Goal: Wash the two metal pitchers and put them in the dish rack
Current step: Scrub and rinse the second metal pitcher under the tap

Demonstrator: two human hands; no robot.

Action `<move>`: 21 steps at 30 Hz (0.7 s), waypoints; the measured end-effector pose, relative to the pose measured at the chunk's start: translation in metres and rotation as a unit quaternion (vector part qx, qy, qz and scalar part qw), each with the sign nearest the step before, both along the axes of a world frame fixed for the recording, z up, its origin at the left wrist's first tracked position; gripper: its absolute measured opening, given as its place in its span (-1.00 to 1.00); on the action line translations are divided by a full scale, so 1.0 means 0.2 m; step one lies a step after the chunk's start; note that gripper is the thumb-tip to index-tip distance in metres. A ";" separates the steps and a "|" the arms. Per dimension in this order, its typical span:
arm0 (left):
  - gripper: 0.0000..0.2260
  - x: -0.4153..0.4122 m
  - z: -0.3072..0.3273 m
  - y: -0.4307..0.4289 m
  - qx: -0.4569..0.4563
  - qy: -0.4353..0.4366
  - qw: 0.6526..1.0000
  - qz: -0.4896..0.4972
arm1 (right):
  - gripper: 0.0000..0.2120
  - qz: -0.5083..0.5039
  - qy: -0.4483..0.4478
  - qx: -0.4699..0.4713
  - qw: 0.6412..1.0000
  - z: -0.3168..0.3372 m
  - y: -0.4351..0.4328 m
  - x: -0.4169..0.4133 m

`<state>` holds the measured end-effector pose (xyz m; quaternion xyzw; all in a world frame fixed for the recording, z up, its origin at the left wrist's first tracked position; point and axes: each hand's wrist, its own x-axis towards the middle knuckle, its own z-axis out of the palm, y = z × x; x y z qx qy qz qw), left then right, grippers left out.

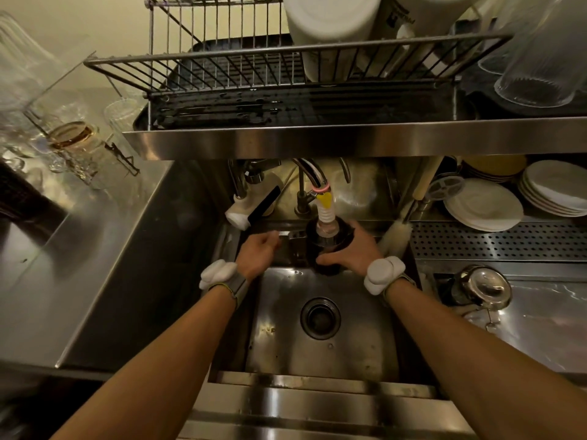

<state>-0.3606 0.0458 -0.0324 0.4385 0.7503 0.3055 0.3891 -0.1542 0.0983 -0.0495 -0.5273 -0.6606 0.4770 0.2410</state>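
Note:
A dark metal pitcher [330, 246] is held upright over the sink [320, 350], its mouth right under the white ribbed tap nozzle [327, 214]. My left hand [259, 254] grips the pitcher's handle, which points left. My right hand [347, 252] wraps round the pitcher's right side and front. A second, shiny metal pitcher [479, 287] stands on the steel counter to the right of the sink. The wire dish rack [254, 68] sits on the shelf above the sink.
Large white containers [333, 30] and clear glass jugs [540, 58] fill the rack's right part. Stacked white plates [482, 206] lie at right behind a perforated tray. A bottle brush [395, 235] leans by the tap. Glasses [70, 138] stand at left on the steel counter.

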 end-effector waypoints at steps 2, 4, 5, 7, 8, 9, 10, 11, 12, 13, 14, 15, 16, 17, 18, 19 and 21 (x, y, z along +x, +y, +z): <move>-0.66 -0.01 0.00 0.00 0.003 0.022 1.000 0.002 | -0.15 0.026 0.006 0.003 1.000 0.00 -0.01 -0.03; -0.66 -0.01 0.01 0.00 0.014 0.031 0.999 -0.008 | -0.13 0.025 0.004 0.000 1.000 0.01 -0.02 0.00; -0.67 -0.01 0.02 0.00 0.018 0.038 0.999 -0.014 | -0.11 0.014 0.003 -0.001 1.000 0.01 0.00 0.02; -0.69 0.00 0.02 0.00 0.030 0.051 0.998 -0.021 | -0.08 -0.009 0.005 -0.005 1.000 0.01 0.02 0.03; -0.69 -0.01 0.01 0.00 0.038 0.054 0.998 -0.020 | -0.09 -0.006 0.007 -0.007 1.000 0.03 0.02 0.02; -0.68 0.00 0.01 0.00 0.040 0.059 0.997 -0.018 | -0.09 0.007 0.008 -0.007 1.000 0.04 0.01 0.00; -0.67 -0.01 0.02 0.00 0.042 0.067 0.997 -0.017 | -0.10 0.025 0.008 -0.005 1.000 0.04 0.01 -0.02; -0.66 -0.01 0.03 0.01 0.046 0.069 0.996 -0.016 | -0.14 0.039 0.008 -0.001 0.999 0.04 0.00 -0.02; -0.66 -0.02 0.02 0.01 0.049 0.065 0.997 -0.016 | -0.18 0.043 0.008 -0.004 0.999 0.04 -0.01 0.00; -0.66 -0.02 0.02 0.02 0.051 0.061 0.997 -0.016 | -0.19 0.038 0.011 -0.008 0.999 0.04 0.00 0.02; -0.65 -0.03 0.02 0.02 0.053 0.061 0.997 -0.016 | -0.18 0.028 0.012 -0.011 0.999 0.03 0.01 0.05; -0.64 -0.03 0.02 0.01 0.053 0.061 0.997 -0.015 | -0.16 0.016 0.003 -0.013 1.000 0.03 0.03 0.06; -0.63 -0.03 0.02 0.01 0.055 0.062 0.996 -0.016 | -0.13 0.010 -0.006 -0.010 1.000 0.04 0.03 0.06; -0.63 -0.03 0.01 0.01 0.054 0.061 0.997 -0.016 | -0.10 0.014 -0.009 -0.008 1.000 0.05 0.04 0.04; -0.63 -0.04 0.01 0.00 0.053 0.062 0.997 -0.018 | -0.08 0.027 -0.010 -0.007 1.000 0.05 0.04 0.02; -0.63 -0.04 0.02 0.00 0.048 0.064 0.997 -0.019 | -0.09 0.040 -0.013 -0.005 0.999 0.04 0.03 0.00; -0.63 -0.04 0.02 0.01 0.044 0.061 0.997 -0.019 | -0.15 0.060 -0.023 -0.011 0.998 0.03 0.00 0.01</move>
